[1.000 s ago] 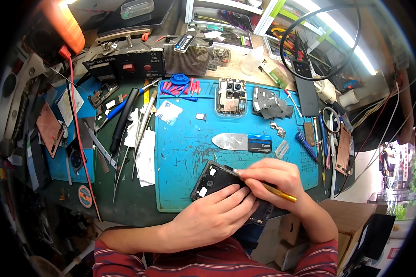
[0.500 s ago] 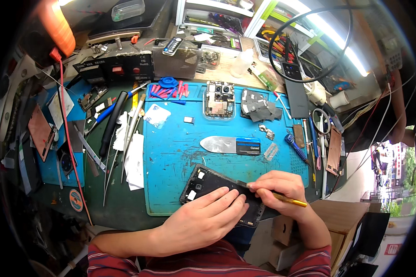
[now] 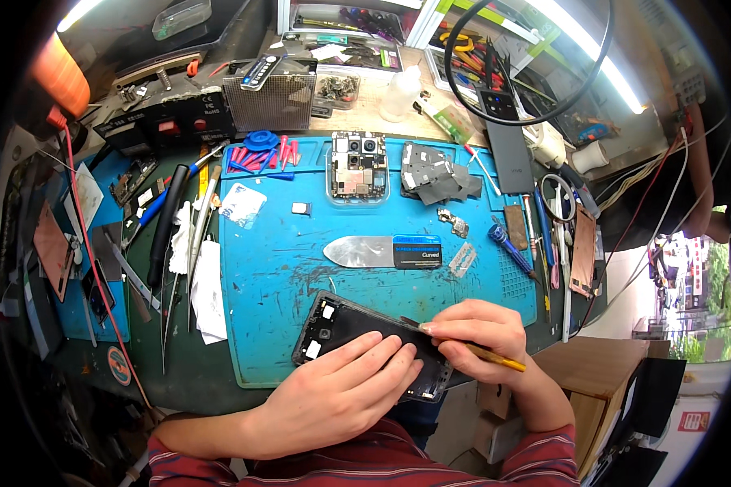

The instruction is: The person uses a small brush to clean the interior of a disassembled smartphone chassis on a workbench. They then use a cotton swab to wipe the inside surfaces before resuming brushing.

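Note:
A black phone frame [image 3: 371, 326] lies tilted at the near edge of the blue work mat [image 3: 284, 308], partly past that edge. My left hand [image 3: 345, 390] rests on its face, fingers stretched flat and close together; the thumb is hidden. Pinched in my right hand [image 3: 483, 337] is a slim craft knife [image 3: 499, 357] with a gold handle. Its dark, narrow tip touches or nearly touches the frame's far long edge, just beyond my left fingertips. White patches and a camera opening show at the frame's left end.
A metal spreader blade [image 3: 361, 252] lies beyond the frame, with a razor blade [image 3: 463, 260] to its right. Farther back are an opened phone board [image 3: 359, 169] in a clear tray and dark sheets [image 3: 432, 172]. Tweezers [image 3: 199, 231] and a black-handled tool [image 3: 166, 223] lie left.
The whole view has shifted, so the bench sits farther left. My right hand has moved slightly along the frame's edge, and more of the knife tip shows. My left hand stays on the frame.

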`<state>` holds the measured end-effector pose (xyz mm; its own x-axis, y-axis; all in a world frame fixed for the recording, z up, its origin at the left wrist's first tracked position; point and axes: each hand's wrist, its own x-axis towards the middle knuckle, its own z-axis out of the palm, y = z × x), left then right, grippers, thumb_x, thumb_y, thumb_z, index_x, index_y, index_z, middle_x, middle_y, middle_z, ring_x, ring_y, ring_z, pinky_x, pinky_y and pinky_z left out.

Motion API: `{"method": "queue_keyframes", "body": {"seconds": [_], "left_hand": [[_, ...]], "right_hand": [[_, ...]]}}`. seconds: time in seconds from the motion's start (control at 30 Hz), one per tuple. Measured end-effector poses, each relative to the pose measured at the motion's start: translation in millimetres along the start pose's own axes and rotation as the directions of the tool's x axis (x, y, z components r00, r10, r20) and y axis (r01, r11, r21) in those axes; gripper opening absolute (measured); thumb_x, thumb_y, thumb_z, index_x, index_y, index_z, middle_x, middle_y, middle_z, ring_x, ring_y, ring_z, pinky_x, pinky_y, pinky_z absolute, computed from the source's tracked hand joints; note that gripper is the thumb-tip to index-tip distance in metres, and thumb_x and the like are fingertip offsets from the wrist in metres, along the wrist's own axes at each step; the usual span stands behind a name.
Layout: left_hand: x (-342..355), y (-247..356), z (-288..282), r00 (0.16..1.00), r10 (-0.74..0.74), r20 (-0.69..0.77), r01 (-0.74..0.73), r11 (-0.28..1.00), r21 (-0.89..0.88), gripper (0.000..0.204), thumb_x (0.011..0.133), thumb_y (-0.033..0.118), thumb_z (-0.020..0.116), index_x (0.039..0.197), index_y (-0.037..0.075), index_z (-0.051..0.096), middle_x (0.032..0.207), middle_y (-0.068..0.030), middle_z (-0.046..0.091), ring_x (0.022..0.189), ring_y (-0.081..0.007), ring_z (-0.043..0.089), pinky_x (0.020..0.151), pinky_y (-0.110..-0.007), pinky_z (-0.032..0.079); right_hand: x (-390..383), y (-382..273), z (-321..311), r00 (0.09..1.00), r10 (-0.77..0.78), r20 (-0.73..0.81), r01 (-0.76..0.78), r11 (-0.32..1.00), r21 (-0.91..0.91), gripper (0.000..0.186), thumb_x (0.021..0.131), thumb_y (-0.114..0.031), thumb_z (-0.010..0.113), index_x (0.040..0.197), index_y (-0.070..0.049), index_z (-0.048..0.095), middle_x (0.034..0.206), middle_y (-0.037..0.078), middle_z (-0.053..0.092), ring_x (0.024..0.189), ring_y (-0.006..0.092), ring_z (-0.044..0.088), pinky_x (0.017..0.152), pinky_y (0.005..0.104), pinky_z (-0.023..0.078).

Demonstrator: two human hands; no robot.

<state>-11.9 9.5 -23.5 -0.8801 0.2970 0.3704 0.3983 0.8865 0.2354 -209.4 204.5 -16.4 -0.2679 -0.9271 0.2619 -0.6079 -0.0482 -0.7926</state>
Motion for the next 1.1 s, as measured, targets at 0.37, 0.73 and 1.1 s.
{"method": "queue_keyframes", "body": {"seconds": [0.37,0.73,1.1], "left_hand": [[-1,0,0,1.000,-0.010,-0.010,0.010,1.000,-0.004,0.041,0.091,0.019,0.072,0.130,0.010,0.077,0.135,-0.0053,0.069,0.127,-0.0211,0.067,0.115,-0.039,0.053],[-1,1,0,1.000,-0.014,-0.006,0.014,1.000,-0.010,0.041,0.091,0.018,0.072,0.131,0.010,0.077,0.136,-0.0051,0.068,0.128,-0.0211,0.066,0.115,-0.038,0.053],[-1,0,0,1.000,-0.010,-0.002,0.010,1.000,-0.003,0.042,0.090,0.019,0.072,0.131,0.010,0.076,0.138,-0.0055,0.068,0.128,-0.0220,0.066,0.114,-0.040,0.053]], "right_hand": [[2,0,1,0.999,-0.042,0.009,0.042,0.997,-0.059,0.035,0.079,0.004,0.082,0.113,-0.003,0.082,0.101,0.011,0.078,0.080,0.0238,0.074,0.069,0.0322,0.059],[1,1,1,1.000,-0.029,0.010,0.029,0.999,-0.046,0.036,0.078,0.005,0.082,0.113,-0.004,0.082,0.101,0.011,0.078,0.080,0.0237,0.074,0.069,0.0322,0.059],[3,-8,-6,0.998,0.001,0.063,0.005,0.995,-0.098,0.038,0.079,0.006,0.083,0.116,-0.004,0.081,0.103,0.010,0.077,0.084,0.0245,0.073,0.073,0.0333,0.059]]}}
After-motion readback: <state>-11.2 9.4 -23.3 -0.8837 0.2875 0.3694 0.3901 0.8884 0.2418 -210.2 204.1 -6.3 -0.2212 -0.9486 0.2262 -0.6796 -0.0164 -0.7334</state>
